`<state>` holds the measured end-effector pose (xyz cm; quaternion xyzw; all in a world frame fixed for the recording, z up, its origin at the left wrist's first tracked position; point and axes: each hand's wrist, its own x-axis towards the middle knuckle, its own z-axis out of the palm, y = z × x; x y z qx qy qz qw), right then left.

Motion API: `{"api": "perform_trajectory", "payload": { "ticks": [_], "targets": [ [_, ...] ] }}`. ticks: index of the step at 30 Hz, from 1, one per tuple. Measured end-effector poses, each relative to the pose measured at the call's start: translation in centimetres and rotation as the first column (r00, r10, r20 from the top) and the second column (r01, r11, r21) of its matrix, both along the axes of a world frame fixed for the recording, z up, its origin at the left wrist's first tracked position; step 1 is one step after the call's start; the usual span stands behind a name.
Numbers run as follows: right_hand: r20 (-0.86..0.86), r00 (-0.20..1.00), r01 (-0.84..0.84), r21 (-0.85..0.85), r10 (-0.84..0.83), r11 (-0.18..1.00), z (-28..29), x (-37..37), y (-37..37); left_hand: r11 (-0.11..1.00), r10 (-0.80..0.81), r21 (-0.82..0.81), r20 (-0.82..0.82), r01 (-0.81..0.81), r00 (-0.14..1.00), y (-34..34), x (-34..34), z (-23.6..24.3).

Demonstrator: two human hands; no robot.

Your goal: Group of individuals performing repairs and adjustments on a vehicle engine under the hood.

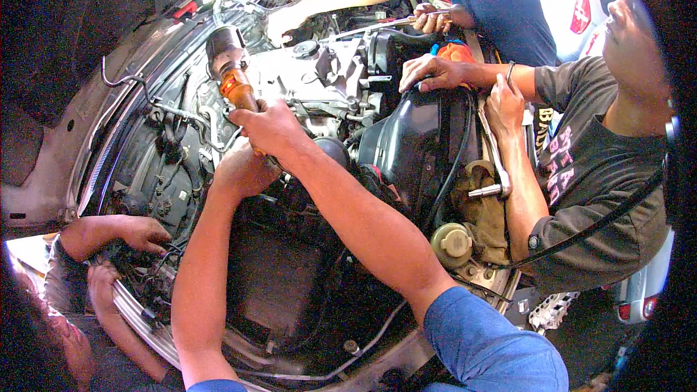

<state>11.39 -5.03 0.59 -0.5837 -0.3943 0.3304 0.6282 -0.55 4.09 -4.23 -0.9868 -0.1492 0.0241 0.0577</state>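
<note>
Orange-handled tool (234, 72) over the engine bay (170, 167) — right hand (272, 127) closed around it, left hand (245, 168) just below, its hold unclear; a sideways slip could strike the co-worker's hand (286, 24) near the tool's head.

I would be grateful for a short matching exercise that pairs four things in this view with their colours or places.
Things
1. Cylindrical tool
2. Round cap
3. Long metal wrench
4. Camera wearer's right sleeve

Colours or places
A. Plain blue
B. Alongside a co-worker's forearm at the picture's right
C. Pale beige
D. Orange body with a dark head

Right pairs: 1-D, 2-C, 3-B, 4-A.
</note>
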Motion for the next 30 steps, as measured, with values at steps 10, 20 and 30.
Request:
{"api": "perform_trajectory", "payload": {
  "ticks": [10,20,30],
  "targets": [
    [0.009,1.000,-0.005,0.020,0.005,1.000,0.2,0.1,-0.3,0.970,0.226,-0.096,0.002,-0.225,0.974,-3.2,0.3,3.0],
    [-0.027,1.000,-0.006,0.001,0.006,1.000,0.0,0.1,-0.1,0.992,0.116,-0.053,0.002,-0.116,0.993,-2.5,0.1,2.2],
    [-0.010,1.000,-0.003,-0.004,0.003,1.000,0.1,0.0,-0.1,0.993,0.050,-0.113,0.053,-0.044,0.997,-0.5,0.0,0.9]
  ]
}}
